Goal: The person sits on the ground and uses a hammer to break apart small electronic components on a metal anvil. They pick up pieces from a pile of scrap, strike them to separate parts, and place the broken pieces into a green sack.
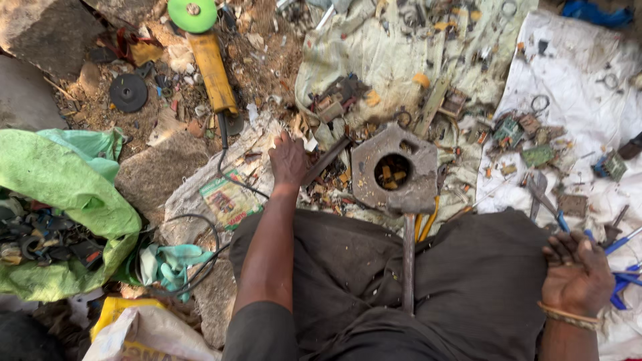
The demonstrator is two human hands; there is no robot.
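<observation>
My left hand (287, 160) reaches forward onto the scrap-strewn ground and rests on small debris beside a dark metal bar (326, 160); whether it grips anything I cannot tell. My right hand (576, 271) lies on my right knee, fingers curled loosely, holding nothing. Between my legs stands a heavy grey metal block (394, 170) with a round hole holding small yellow pieces. A long metal rod (408, 257) runs from the block toward me over my dark trousers.
A yellow angle grinder (210, 63) with a green disc (192, 13) lies far left, a black disc (128, 92) beside it. A green sack (60, 194) of dark parts sits left. Circuit boards (535, 155), pliers and blue-handled tools (622, 277) lie on white cloth (582, 80) right.
</observation>
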